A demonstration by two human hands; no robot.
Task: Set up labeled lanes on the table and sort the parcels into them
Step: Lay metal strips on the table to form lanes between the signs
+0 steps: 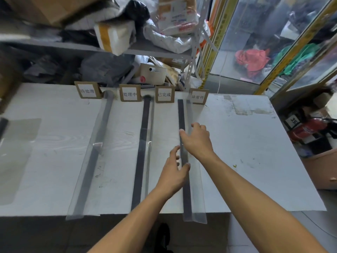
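Note:
Three long clear dividers with dark strips lie lengthwise on the white table (246, 147): a left divider (94, 154), a middle divider (143, 143) and a right divider (186, 189). Several cardboard label cards stand along the far edge, among them the leftmost card (87, 90) and the rightmost card (198, 96). My left hand (173, 172) holds the right divider from its left side, fingers and thumb around its upright edge. My right hand (197, 138) rests on the same divider farther along, fingers spread and bent over it.
A clear plastic sheet (16, 148) lies at the table's left end. Behind the table, metal shelves (145, 48) hold parcels and bags. A glass door (273, 42) is at the back right, with a red fire extinguisher (308, 127) and a cardboard box (322, 168) on the floor to the right.

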